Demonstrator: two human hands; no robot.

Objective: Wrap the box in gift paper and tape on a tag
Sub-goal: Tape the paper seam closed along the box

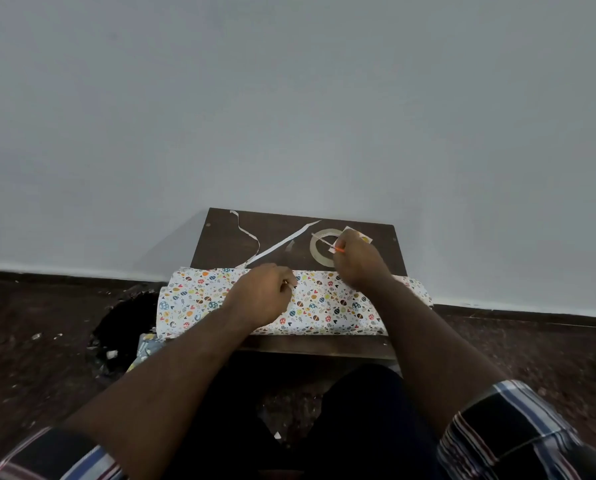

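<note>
The box wrapped in white gift paper (327, 306) with coloured egg patterns lies across the near part of a small dark wooden table (220, 244). My left hand (262, 296) rests on top of the paper and pinches a small white bit, apparently tape, at its fingertips. My right hand (357, 258) is just behind the box and grips a thin orange-handled tool whose tip points toward the tape roll (315, 249). A small tag (367, 239) peeks out behind the right hand's fingers.
Two long white paper strips (279, 245) lie on the far part of the table. The table stands against a pale wall. More patterned paper (147, 348) lies on the dark floor at the left, near scattered scraps. My legs are under the table's front edge.
</note>
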